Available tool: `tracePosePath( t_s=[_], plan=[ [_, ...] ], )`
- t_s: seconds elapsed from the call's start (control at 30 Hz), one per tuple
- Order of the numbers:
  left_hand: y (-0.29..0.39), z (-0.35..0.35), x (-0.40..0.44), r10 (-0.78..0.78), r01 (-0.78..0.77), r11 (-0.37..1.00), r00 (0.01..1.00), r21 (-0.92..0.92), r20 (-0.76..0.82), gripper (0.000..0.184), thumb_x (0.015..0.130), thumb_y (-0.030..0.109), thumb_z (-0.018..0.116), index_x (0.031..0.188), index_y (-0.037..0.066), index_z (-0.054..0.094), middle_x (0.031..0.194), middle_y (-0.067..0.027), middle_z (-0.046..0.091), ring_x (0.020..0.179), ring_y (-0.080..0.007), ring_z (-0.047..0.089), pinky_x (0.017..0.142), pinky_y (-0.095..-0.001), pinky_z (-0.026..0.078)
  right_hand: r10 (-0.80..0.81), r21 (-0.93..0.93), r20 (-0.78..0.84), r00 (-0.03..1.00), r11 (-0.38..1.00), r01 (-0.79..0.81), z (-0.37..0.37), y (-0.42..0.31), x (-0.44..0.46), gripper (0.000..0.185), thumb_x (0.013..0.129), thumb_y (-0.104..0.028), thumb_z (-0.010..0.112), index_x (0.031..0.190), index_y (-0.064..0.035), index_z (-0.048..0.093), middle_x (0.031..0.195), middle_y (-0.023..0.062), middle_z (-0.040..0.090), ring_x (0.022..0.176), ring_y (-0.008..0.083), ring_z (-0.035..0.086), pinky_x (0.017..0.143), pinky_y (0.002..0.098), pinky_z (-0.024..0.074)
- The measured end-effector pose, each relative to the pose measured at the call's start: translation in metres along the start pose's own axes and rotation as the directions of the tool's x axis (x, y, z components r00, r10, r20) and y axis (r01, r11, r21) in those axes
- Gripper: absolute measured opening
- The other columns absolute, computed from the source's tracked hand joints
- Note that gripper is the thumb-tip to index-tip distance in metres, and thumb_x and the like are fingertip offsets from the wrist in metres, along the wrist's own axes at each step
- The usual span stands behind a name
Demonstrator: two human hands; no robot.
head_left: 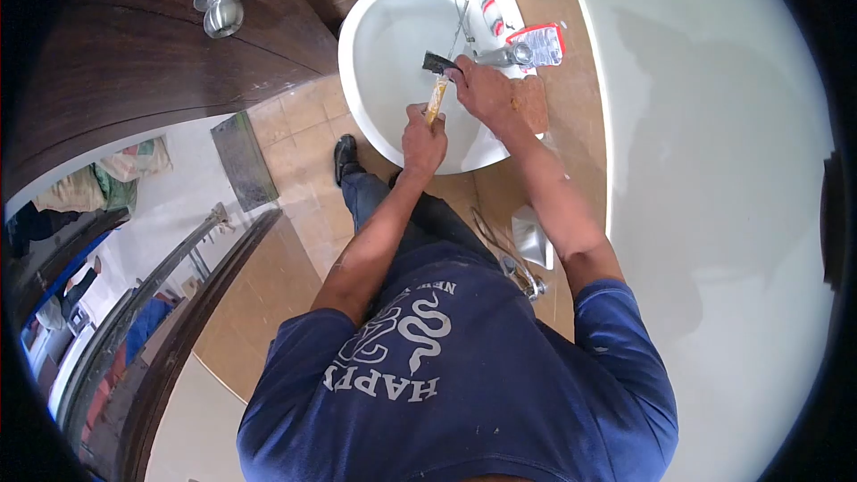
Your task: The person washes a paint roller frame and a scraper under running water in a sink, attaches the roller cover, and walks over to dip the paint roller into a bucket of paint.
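Yellow tool (435, 101) grasped in fingers of left hand (423, 145), over white basin (386, 45), top centre; dark flat piece (436, 62) gripped in fingers of right hand (485, 92).

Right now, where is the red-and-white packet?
In the head view, the packet is at the sink's right edge, beside the tap and near the right hand.
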State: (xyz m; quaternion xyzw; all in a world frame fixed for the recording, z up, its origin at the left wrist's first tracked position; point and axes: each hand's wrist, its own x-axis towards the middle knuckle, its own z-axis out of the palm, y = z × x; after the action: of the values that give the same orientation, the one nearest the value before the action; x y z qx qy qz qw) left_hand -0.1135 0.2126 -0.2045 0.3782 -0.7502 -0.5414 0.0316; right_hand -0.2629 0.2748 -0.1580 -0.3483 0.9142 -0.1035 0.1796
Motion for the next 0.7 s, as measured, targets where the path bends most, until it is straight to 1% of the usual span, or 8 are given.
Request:
tracePosePath(
  t_s=[0.1, 0.2, 0.23, 0.3, 0.4, 0.47, 0.6, 0.7],
  plan=[
    [-0.006, -0.001, 0.004, -0.015, 0.015, 1.0, 1.0, -0.01, 0.012, 0.036, 0.092, 0.021, 0.062, 0.114, -0.001, 0.044, 0.093, -0.028, 0.065, 0.09, -0.0465, 0.064, 0.081, -0.0523, 0.047, -0.099, 0.019, 0.08, 0.992, 0.995, 0.098, 0.003, -0.004, -0.019, 0.031, 0.098, -0.039, 0.048, 0.106, -0.0115, 0.059, 0.075, 0.0193, 0.067, 0.072, 0.0413, 0.067, 0.065, 0.0547, 0.0516],
    [-0.008, 0.002, 0.002, 0.109, -0.113, 0.991, 0.992, -0.077, -0.063, 0.036, 0.09, 0.02, 0.067, 0.11, -0.003, 0.049, 0.083, -0.0196, 0.066, 0.074, -0.0334, 0.067, 0.068, -0.0431, 0.051, -0.043, 0.015, 0.009, 0.999, 0.999, 0.043, 0.002, -0.003, -0.014, 0.031, 0.098, -0.04, 0.049, 0.105, -0.011, 0.059, 0.076, 0.0195, 0.067, 0.074, 0.0417, 0.067, 0.066, 0.0553, 0.0514],
    [-0.006, 0.002, 0.002, 0.027, -0.025, 0.979, 1.0, -0.204, 0.003, 0.034, 0.087, 0.019, 0.07, 0.107, -0.003, 0.051, 0.081, -0.0171, 0.066, 0.069, -0.0287, 0.065, 0.064, -0.0398, 0.05, 0.085, 0.036, 0.012, 0.996, 0.996, -0.086, -0.007, -0.002, -0.009, 0.031, 0.097, -0.039, 0.049, 0.102, -0.0104, 0.06, 0.078, 0.0189, 0.068, 0.078, 0.0414, 0.067, 0.069, 0.0554, 0.0515],
    [-0.005, -0.001, 0.006, -0.11, 0.167, 0.891, 0.981, -0.423, 0.158, 0.032, 0.083, 0.015, 0.074, 0.102, -0.003, 0.055, 0.077, -0.012, 0.066, 0.06, -0.0193, 0.063, 0.056, -0.0331, 0.049, 0.084, 0.058, 0.062, 0.995, 0.994, -0.088, -0.008, -0.006, -0.013, 0.031, 0.096, -0.039, 0.051, 0.103, -0.0106, 0.062, 0.08, 0.0191, 0.068, 0.079, 0.0409, 0.067, 0.071, 0.055, 0.0518],
    [-0.008, -0.003, 0.009, -0.076, 0.187, 0.838, 0.97, -0.513, 0.23, 0.035, 0.082, 0.011, 0.076, 0.105, -0.004, 0.055, 0.071, -0.0026, 0.06, 0.055, -0.0065, 0.053, 0.049, -0.0225, 0.043, -0.019, 0.024, 0.125, 0.992, 1.0, 0.016, -0.01, -0.011, -0.02, 0.031, 0.094, -0.038, 0.053, 0.107, -0.0118, 0.064, 0.082, 0.0193, 0.069, 0.08, 0.0402, 0.068, 0.072, 0.0542, 0.0525],
    [-0.008, 0.0, 0.01, -0.088, 0.2, 0.824, 0.969, -0.529, 0.229, 0.032, 0.081, 0.01, 0.076, 0.103, -0.003, 0.056, 0.07, -0.0025, 0.061, 0.055, -0.0071, 0.053, 0.049, -0.0229, 0.043, -0.115, -0.017, 0.17, 0.979, 0.993, 0.12, -0.011, -0.011, -0.025, 0.032, 0.093, -0.037, 0.054, 0.111, -0.0128, 0.066, 0.084, 0.0194, 0.07, 0.079, 0.0398, 0.068, 0.072, 0.0536, 0.0531],
    [-0.004, 0.001, 0.009, -0.132, 0.258, 0.781, 0.958, -0.569, 0.253, 0.032, 0.08, 0.009, 0.077, 0.102, -0.003, 0.057, 0.07, -0.0024, 0.061, 0.054, -0.0069, 0.053, 0.048, -0.0223, 0.041, 0.122, -0.02, 0.117, 0.986, 0.993, -0.12, -0.035, -0.023, -0.014, 0.032, 0.093, -0.036, 0.054, 0.106, -0.009, 0.067, 0.086, 0.0186, 0.07, 0.085, 0.0382, 0.068, 0.075, 0.0534, 0.0525],
    [-0.01, -0.002, 0.012, -0.055, 0.249, 0.781, 0.941, -0.572, 0.335, 0.038, 0.079, 0.011, 0.08, 0.106, -0.003, 0.057, 0.073, -0.0019, 0.063, 0.055, -0.0071, 0.054, 0.048, -0.0219, 0.041, -0.129, -0.01, 0.151, 0.98, 0.991, 0.132, -0.012, -0.006, -0.025, 0.029, 0.093, -0.035, 0.055, 0.105, -0.0107, 0.065, 0.079, 0.0174, 0.069, 0.079, 0.0388, 0.068, 0.071, 0.0521, 0.0526]
  ],
)
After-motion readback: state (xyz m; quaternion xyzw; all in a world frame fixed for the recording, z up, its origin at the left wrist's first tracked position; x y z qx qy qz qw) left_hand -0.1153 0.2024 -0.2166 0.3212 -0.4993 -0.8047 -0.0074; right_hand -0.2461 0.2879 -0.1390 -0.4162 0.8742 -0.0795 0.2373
